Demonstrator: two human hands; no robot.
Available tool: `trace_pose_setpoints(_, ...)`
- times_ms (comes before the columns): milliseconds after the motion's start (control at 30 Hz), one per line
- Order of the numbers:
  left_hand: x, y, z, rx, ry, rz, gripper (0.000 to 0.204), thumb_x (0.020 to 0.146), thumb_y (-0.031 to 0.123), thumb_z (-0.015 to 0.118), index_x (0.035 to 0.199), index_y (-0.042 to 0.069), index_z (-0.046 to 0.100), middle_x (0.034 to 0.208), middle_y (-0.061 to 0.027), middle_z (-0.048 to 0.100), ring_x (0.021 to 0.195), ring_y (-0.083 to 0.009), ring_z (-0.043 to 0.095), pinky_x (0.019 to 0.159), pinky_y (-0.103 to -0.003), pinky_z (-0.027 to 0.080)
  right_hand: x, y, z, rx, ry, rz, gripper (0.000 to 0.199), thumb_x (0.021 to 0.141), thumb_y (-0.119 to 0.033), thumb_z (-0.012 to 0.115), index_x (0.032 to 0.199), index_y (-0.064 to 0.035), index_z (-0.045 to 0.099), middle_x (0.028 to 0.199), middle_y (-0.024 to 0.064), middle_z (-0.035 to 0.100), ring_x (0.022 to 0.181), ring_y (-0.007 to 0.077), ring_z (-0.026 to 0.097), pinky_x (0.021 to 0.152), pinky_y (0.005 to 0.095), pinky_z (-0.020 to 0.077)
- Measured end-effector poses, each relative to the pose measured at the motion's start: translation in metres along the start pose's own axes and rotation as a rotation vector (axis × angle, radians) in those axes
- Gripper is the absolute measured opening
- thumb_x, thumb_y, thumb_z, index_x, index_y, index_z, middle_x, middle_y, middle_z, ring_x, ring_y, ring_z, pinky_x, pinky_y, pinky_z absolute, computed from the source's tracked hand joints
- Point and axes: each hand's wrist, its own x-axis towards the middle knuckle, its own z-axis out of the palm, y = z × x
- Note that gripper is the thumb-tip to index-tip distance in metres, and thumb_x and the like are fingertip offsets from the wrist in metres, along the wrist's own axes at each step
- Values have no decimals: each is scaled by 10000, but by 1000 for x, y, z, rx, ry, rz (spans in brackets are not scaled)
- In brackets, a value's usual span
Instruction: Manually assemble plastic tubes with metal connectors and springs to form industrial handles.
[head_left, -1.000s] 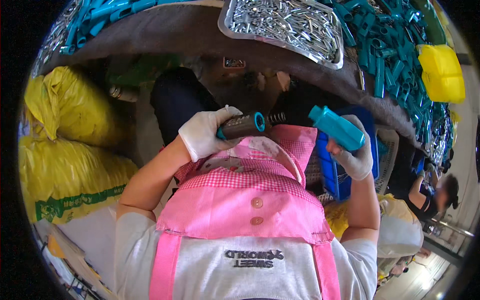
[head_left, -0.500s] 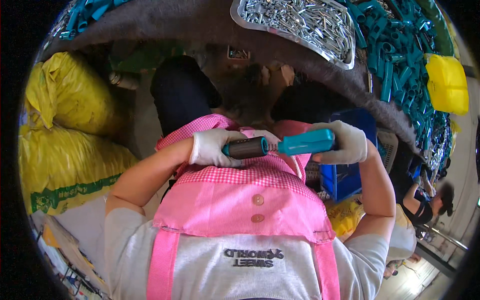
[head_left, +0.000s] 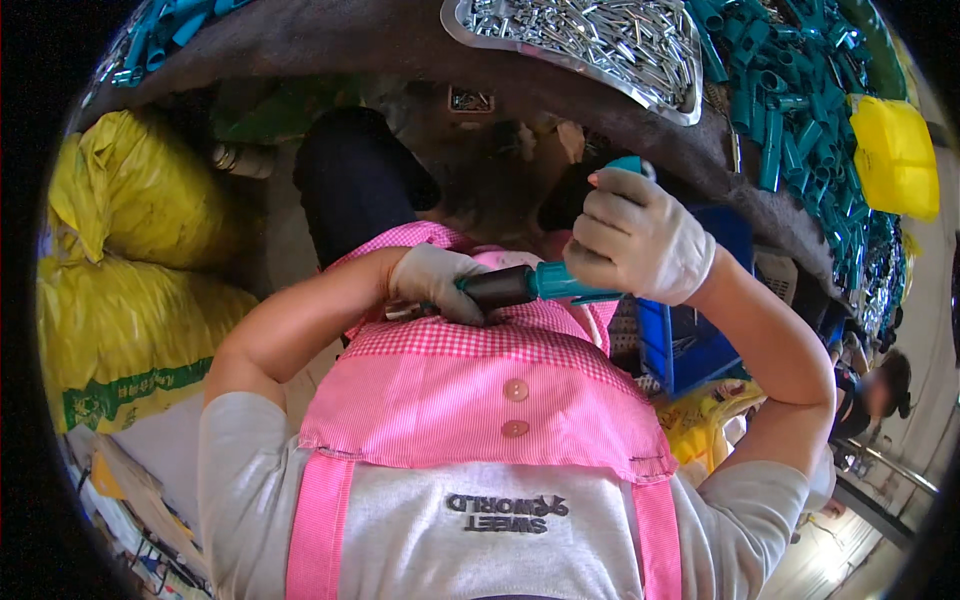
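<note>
My left hand (head_left: 437, 280), in a white glove, is closed around a dark cylindrical sleeve (head_left: 500, 288) in front of my pink apron. A small metal end (head_left: 405, 312) shows below that hand. My right hand (head_left: 640, 235), gloved too, is curled in a fist around a teal plastic handle (head_left: 560, 280), which meets the right end of the dark sleeve. Above the right fist a teal end (head_left: 626, 164) with a shiny metal bit sticks out; whether it belongs to the same piece is hidden by the fingers.
A metal tray (head_left: 580, 45) of loose metal pins stands on the dark bench (head_left: 340, 40), beside a heap of teal tubes (head_left: 775, 100) and a yellow container (head_left: 893, 155). A blue crate (head_left: 690, 345) sits right of my lap; yellow sacks (head_left: 140, 320) lie left. Another person (head_left: 875, 395) is far right.
The spring that showed between sleeve and handle is out of sight, and the two parts now meet. My right hand has risen and turned into a fist.
</note>
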Motion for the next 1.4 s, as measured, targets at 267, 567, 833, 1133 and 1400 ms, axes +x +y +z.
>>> trace_pose_setpoints(267,-49,63,34,1421,1135,214,442,713,256,686,1107,132,527,905,-114,640,802,-285,630,686,-391,502,-18,-43,31,2317,159,1254,353,800,-167,684,1099,-21,566,731,27,575,626,136,559,597,293,470)
trace_pose_setpoints(567,-52,68,34,645,359,172,453,687,177,708,1085,15,564,901,-94,640,827,-169,596,772,-308,470,-18,-1,-12,669,-110,350,287,669,-186,692,930,-108,601,812,69,608,817,282,586,745,396,470)
trace_pose_setpoints(833,3,11,10,126,-163,102,254,745,78,640,983,22,573,876,1,574,839,-115,499,772,-294,427,2,1,-30,-105,51,-227,197,614,-223,588,764,-106,534,778,23,539,814,198,556,875,385,480)
trace_pose_setpoints(1133,11,1,7,257,-311,60,303,732,66,650,1015,21,552,884,11,560,830,-113,480,775,-295,415,-7,-2,-39,-657,225,-431,220,617,-263,608,824,-196,570,819,-9,587,880,157,572,842,384,409)
trace_pose_setpoints(1400,-26,62,52,789,495,78,382,704,223,697,1041,86,579,860,-152,655,818,-273,645,721,-351,500,-28,-29,-24,990,-471,879,342,652,-234,764,964,-143,658,856,63,615,800,238,581,753,344,465)
